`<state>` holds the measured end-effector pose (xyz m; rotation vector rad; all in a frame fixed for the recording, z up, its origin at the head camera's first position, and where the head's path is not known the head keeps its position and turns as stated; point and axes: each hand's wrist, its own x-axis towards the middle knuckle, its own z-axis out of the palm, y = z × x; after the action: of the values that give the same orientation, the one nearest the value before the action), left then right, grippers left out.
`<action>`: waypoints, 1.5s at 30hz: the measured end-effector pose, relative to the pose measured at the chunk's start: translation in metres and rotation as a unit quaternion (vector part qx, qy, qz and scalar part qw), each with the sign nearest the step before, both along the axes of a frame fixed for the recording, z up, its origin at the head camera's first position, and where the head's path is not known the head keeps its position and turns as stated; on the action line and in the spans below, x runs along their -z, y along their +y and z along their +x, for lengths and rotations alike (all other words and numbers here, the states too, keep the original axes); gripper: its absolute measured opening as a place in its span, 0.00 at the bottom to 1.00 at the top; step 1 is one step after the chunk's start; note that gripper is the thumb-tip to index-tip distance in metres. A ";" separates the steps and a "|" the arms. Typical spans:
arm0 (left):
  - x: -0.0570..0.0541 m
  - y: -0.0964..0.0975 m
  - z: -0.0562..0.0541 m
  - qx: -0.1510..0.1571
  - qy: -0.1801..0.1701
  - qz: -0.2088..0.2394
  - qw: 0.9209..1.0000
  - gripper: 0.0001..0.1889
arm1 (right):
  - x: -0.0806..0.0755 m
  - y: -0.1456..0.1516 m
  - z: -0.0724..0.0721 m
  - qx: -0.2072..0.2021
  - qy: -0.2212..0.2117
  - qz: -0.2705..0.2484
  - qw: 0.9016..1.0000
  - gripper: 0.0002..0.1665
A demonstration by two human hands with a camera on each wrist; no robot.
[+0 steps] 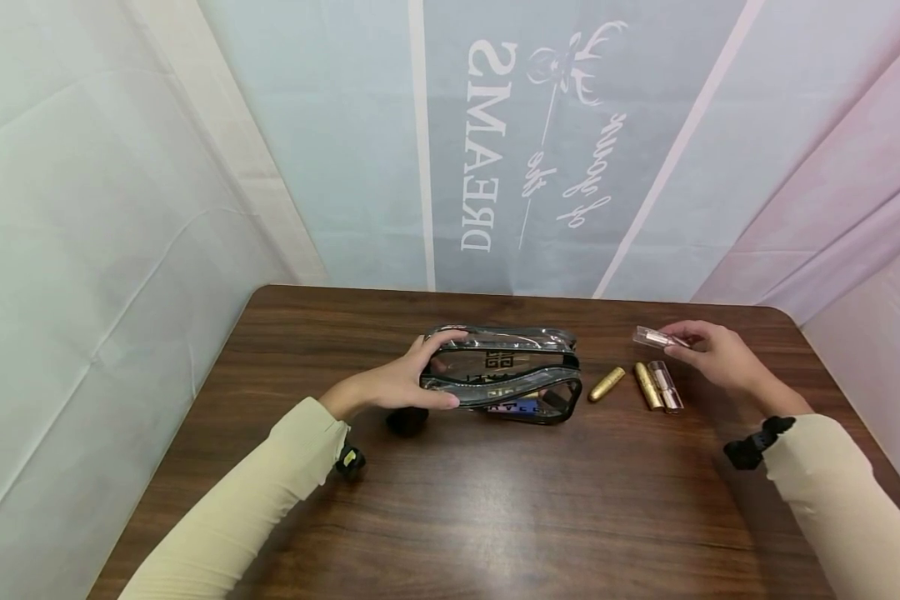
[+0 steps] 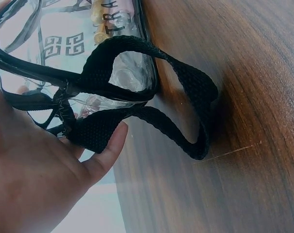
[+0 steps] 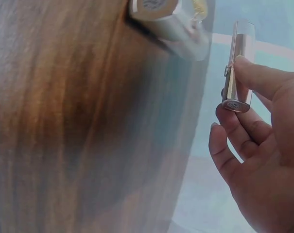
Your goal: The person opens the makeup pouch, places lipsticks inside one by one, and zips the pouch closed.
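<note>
A clear zip pouch (image 1: 513, 346) with black trim lies on the table with its top parted. Its left end is held by my left hand (image 1: 412, 379), thumb on the near edge and fingers on the far one. A black strap loop (image 2: 205, 92) hangs from that end in the left wrist view. Gold and clear items (image 2: 100, 31) show through the plastic. My right hand (image 1: 716, 354) pinches a lipstick tube (image 3: 238, 68) with a clear cap, raised off the table. Nearby lie a gold tube (image 1: 607, 384), another gold tube (image 1: 648, 386) and a silver lipstick tube (image 1: 666, 387).
The brown wooden table (image 1: 495, 517) ends at a hanging printed cloth (image 1: 375, 150) behind. White cloth (image 1: 67, 250) hangs at the left side and pale cloth (image 1: 870, 217) at the right. The lipsticks stand close to the pouch's right end.
</note>
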<state>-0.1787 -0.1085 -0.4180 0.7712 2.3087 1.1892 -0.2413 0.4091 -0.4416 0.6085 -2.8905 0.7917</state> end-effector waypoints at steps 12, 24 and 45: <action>0.004 -0.002 0.005 0.007 0.011 0.002 1.000 0.48 | -0.016 -0.015 0.014 -0.012 0.022 -0.009 1.000 0.15; 0.005 -0.002 0.010 0.003 0.005 -0.003 1.000 0.48 | -0.044 -0.033 0.033 -0.037 0.047 -0.001 0.998 0.16; 0.003 -0.002 0.008 0.004 0.003 -0.002 1.000 0.48 | -0.076 -0.062 0.051 -0.110 0.062 -0.005 0.992 0.20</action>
<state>-0.1709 -0.1108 -0.4206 0.7831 2.3095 1.1792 -0.1902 0.3467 -0.3654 0.9518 -2.7379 0.7616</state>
